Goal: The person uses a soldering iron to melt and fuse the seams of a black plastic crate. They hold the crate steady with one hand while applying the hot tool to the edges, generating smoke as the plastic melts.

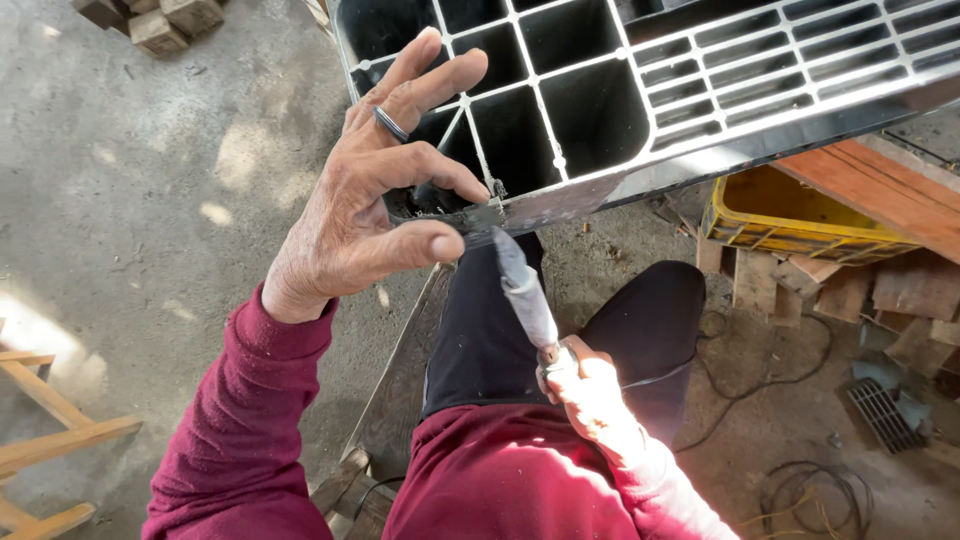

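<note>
A black plastic grid panel (600, 110) with square cells and slotted ribs fills the top of the view, tilted toward me. My left hand (375, 190), wearing a ring, presses thumb and fingers on the panel's near lower edge (470, 215), where a thin strip lies. My right hand (590, 390) grips the handle of a grey metal tool (520, 285) whose tip touches that same edge. Both sleeves are dark red. My knees in black trousers are below the panel.
A yellow plastic crate (790, 215) and wooden boards (880, 185) lie at the right. Wood scraps (850, 290), black cables (790, 380) and a small grate (885, 415) are on the concrete floor. Wooden blocks (160, 20) sit top left, a wooden frame (50, 430) bottom left.
</note>
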